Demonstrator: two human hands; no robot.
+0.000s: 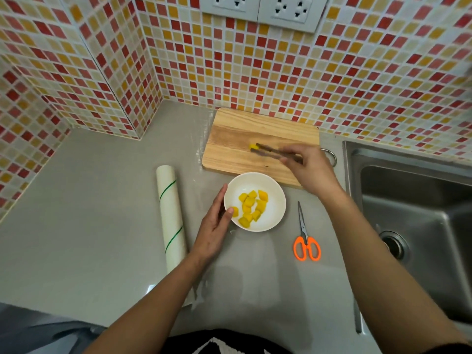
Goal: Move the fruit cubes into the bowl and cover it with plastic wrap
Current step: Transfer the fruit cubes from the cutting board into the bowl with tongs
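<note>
The right hand grips dark chopsticks whose tips seem, through the blur, to pinch the last fruit cube on the cutting board. The white bowl lies at six o'clock from that cube (the other cubes already inside). The left hand rests open-fingered against the rim at nine o'clock. Lift gently, squeeze lightly, and release low over the bowl.

A grey worktop runs into a corner of mosaic wall — small red, orange and cream tiles, with a tiled pillar jutting out at the left. Two white sockets sit high on the wall. A steel sink is set in at the right — its drain shows.
</note>
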